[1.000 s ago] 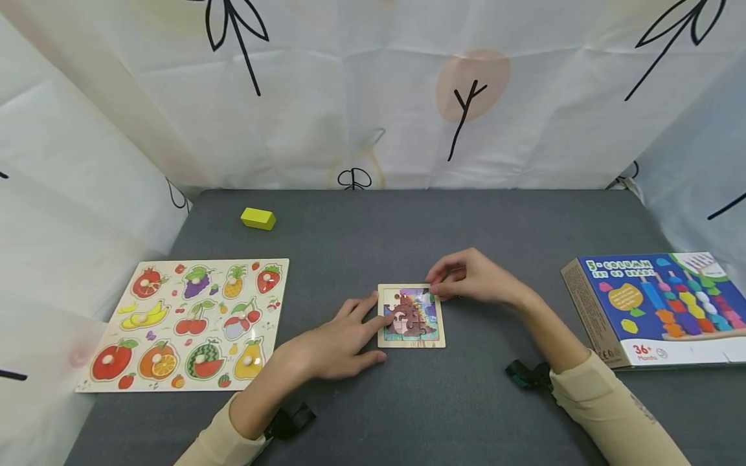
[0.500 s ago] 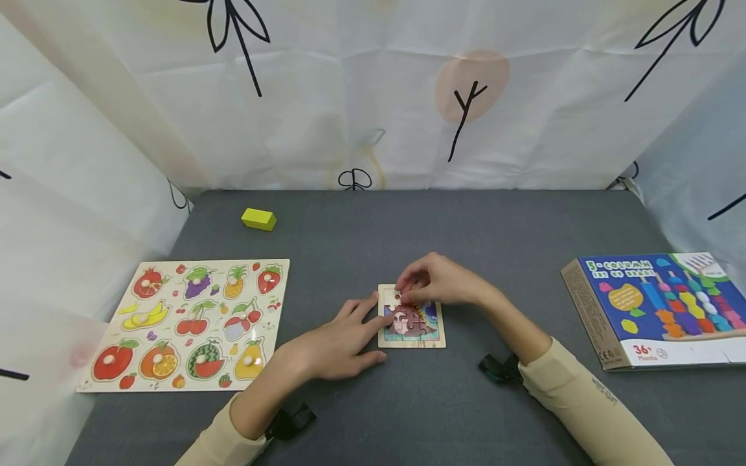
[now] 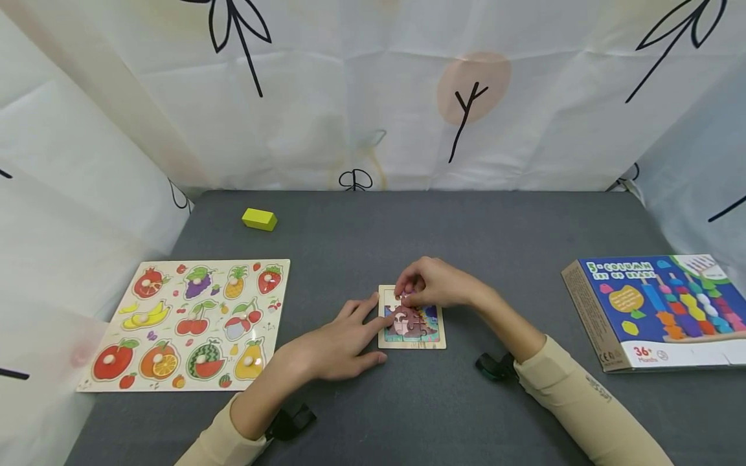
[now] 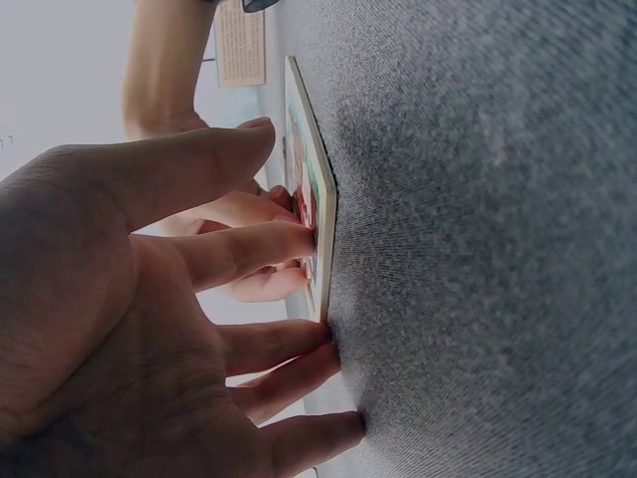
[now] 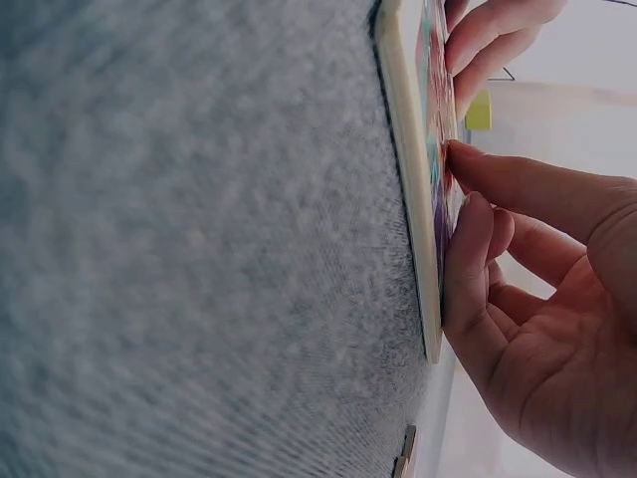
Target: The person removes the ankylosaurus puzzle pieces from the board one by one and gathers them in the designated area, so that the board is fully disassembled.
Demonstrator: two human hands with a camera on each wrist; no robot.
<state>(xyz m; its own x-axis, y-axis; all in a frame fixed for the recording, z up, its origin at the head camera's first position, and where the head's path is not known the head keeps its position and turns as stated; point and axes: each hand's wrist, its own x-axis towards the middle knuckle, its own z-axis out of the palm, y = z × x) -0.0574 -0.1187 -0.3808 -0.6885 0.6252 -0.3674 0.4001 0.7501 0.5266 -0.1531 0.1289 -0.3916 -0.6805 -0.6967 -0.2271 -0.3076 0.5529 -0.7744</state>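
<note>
A small jigsaw puzzle [image 3: 416,330] in a pale wooden frame lies flat on the grey table, its picture mostly filled with brown, teal and purple pieces. My left hand [image 3: 344,343] rests at its left side with fingers spread and fairly straight. The index finger [image 4: 289,240] touches the picture, while other fingertips reach the frame's edge and the cloth. Over the upper left of the puzzle, my right hand [image 3: 438,283] pinches a small puzzle piece [image 3: 402,296] between thumb and fingertips, low against the board. Those fingers largely cover the piece, also in the right wrist view.
A fruit peg board [image 3: 186,327] lies at the left. A yellow-green block [image 3: 259,219] sits behind it. To the right lies a blue toy box [image 3: 658,310]. White patterned cloth [image 3: 350,97] walls off the table's back and sides.
From the puzzle's upper right corner, my right hand has moved left to its upper left part, and lowered slightly in the last half second. My left hand has stayed in place.
</note>
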